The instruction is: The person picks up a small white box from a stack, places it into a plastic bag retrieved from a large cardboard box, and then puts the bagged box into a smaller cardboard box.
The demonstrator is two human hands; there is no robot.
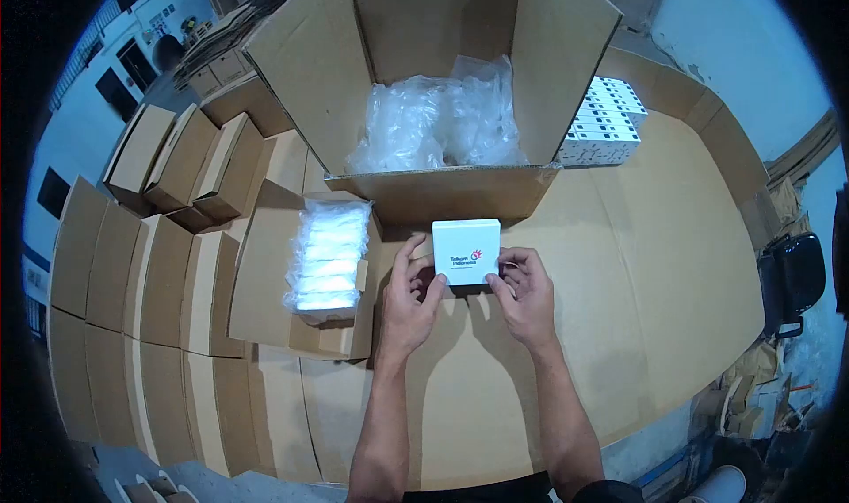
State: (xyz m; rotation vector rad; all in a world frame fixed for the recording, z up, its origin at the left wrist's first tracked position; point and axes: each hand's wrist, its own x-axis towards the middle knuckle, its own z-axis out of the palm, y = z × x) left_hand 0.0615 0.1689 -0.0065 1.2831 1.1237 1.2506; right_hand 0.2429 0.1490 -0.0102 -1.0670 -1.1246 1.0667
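A small white box [466, 248] with a red logo and dark lettering is held between both hands above the cardboard-covered table. My left hand [412, 295] grips its left edge with thumb and fingers. On the right edge, my right hand [523, 292] holds it the same way. Just left of my left hand stands an open carton [265, 301] with a row of bubble-wrapped items [327, 260] inside. Behind the white box is a large open carton [442, 193] containing clear bubble wrap [433, 122].
Stacked white boxes [606, 127] with dark marks stand right of the large carton. Rows of brown cartons [164, 282] fill the left side. A raised cardboard edge [725, 140] borders the table [672, 291] at the far right, with a black chair [796, 277] beyond.
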